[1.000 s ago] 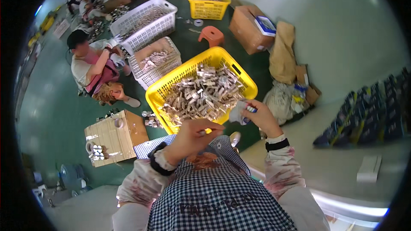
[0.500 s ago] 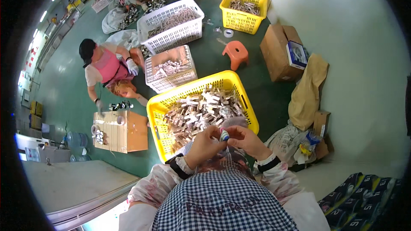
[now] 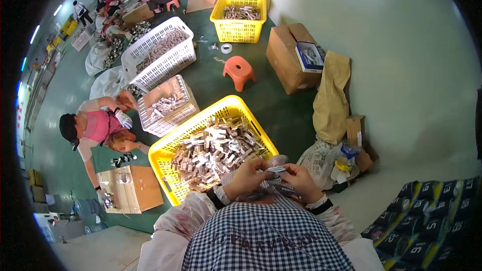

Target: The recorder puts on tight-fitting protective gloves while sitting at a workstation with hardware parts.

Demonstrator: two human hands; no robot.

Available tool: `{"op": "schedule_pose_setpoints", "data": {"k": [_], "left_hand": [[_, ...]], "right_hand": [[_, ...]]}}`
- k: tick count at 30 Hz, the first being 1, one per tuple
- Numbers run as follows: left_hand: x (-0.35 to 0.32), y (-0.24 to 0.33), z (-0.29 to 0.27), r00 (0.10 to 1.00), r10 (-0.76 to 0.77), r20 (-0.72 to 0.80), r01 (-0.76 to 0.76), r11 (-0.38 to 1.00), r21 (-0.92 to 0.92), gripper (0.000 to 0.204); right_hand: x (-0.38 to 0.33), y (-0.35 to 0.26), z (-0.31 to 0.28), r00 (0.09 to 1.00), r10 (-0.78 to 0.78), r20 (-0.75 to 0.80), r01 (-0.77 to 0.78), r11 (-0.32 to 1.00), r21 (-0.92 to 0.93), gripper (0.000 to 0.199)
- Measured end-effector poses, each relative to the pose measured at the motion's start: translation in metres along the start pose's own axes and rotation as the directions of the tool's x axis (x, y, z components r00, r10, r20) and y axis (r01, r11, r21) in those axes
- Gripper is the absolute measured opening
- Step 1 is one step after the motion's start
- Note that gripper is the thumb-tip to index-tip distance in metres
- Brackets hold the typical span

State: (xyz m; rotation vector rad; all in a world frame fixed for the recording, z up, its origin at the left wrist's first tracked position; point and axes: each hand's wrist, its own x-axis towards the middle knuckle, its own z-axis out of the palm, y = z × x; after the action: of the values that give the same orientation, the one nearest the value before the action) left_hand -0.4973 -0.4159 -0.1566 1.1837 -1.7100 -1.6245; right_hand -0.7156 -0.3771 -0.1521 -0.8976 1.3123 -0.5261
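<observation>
Close in front of my checked apron (image 3: pixel 266 221), my left hand (image 3: pixel 248 178) and my right hand (image 3: pixel 303 183) pinch a small white-and-blue striped thing (image 3: pixel 275 169) between them. It is too small to tell its kind. Just beyond my fingers is a greyish rounded thing (image 3: pixel 277 160), partly hidden. Beyond my hands stands a yellow plastic crate (image 3: pixel 160 158), heaped with metal pieces like hinges (image 3: pixel 216 143), some shiny and some brownish. Neither hand touches these pieces.
Left, a co-worker in a pink apron (image 3: pixel 98 125) reaches to a cardboard box (image 3: pixel 143 188). Farther off are white crates (image 3: pixel 165 73), another yellow crate (image 3: pixel 238 30) and an orange stool (image 3: pixel 239 70). A carton (image 3: pixel 283 57) and sacks (image 3: pixel 331 100) line the right wall.
My view has turned, so the room's things sit farther left. Both hands still hold the striped thing, now stretched flatter between them. The co-worker's arm now reaches lower along the cardboard box.
</observation>
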Motion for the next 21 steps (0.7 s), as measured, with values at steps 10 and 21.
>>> {"op": "schedule_pose_setpoints", "data": {"k": [10,21], "left_hand": [[0.129,0.038,-0.004,0.947,-0.213,0.24,0.316,0.494,-0.81,0.019],[0.11,-0.013,-0.012,0.677,-0.654,-0.337,0.732,0.644,0.22,0.042]], "right_hand": [[0.104,-0.053,-0.126,0.673,-0.7,0.237,0.721,0.693,0.0,0.029],[0.149,0.137,-0.421,0.847,0.311,0.431,0.018,0.794,-0.608,0.026]]}}
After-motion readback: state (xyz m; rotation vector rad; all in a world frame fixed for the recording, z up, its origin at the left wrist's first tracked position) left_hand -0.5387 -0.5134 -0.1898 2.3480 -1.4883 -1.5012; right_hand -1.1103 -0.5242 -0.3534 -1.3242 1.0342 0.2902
